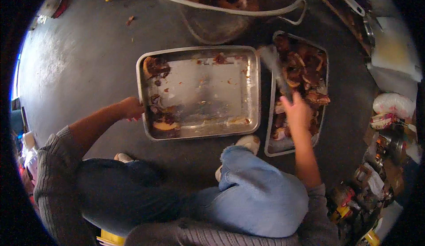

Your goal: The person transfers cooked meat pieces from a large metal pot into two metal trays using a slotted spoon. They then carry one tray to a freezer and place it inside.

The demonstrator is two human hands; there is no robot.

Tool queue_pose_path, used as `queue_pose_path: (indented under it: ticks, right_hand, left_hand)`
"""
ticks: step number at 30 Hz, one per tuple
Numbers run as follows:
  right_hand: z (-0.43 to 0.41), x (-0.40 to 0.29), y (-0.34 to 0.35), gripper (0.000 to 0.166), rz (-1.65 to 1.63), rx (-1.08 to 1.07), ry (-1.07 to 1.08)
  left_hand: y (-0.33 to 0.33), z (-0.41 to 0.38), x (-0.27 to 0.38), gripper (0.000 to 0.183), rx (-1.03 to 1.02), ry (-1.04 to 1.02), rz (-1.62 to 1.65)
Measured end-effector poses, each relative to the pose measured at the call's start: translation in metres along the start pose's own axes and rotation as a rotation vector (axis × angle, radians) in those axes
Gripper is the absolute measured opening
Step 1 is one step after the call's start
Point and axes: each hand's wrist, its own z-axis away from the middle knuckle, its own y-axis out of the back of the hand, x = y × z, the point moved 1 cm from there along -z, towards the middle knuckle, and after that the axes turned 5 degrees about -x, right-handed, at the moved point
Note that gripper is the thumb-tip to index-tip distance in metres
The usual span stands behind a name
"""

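A rectangular metal tray (pixel 199 93) lies on the floor before me, with dark brown pieces of food (pixel 163 121) along its left side and small scraps across its bottom. My left hand (pixel 132 108) grips its left rim; some fingers are hidden. My right hand (pixel 296 108) holds a flat-bladed tool (pixel 278 71) by its dark handle. Motion blur hides whether it is a knife or a spatula. The blade reaches over the left edge of a second tray (pixel 269 129), which holds many similar brown food pieces (pixel 303 68).
A large metal pot (pixel 215 5) with brown food inside stands beyond the trays. My shoe (pixel 249 143) is close to the first tray's near edge. Bags (pixel 394 106) and assorted clutter line the right side. A brown scrap (pixel 130 20) lies on the grey floor (pixel 83 56).
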Motion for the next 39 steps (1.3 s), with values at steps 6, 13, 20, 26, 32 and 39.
queue_pose_path:
  ticks: [6, 13, 20, 26, 32, 39]
  right_hand:
    - [-0.048, 0.036, 0.056, 0.048, 0.139, -0.073, -0.199]
    - [-0.012, -0.015, -0.004, 0.048, -0.226, -0.472, 0.165]
    - [-0.021, -0.077, -0.073, 0.048, 0.091, -0.305, 0.245]
    - [-0.02, -0.095, -0.087, 0.044, -0.123, -0.366, 0.368]
    - [-0.027, -0.083, -0.1, 0.035, -0.781, -0.937, 0.147]
    - [-0.001, -0.023, -0.042, 0.033, -1.337, -0.828, -0.058]
  left_hand:
    - [0.006, -0.004, 0.015, 0.039, 0.03, 0.029, -0.137]
    - [0.005, 0.0, 0.005, 0.035, 0.084, 0.007, -0.024]
    - [0.002, 0.005, -0.002, 0.035, 0.007, 0.045, 0.605]
    - [0.005, -0.006, -0.001, 0.033, 0.012, -0.125, 0.54]
    - [0.004, -0.015, 0.004, 0.034, 0.032, 0.029, 0.611]
    - [0.007, 0.005, 0.003, 0.029, 0.069, 0.039, 0.557]
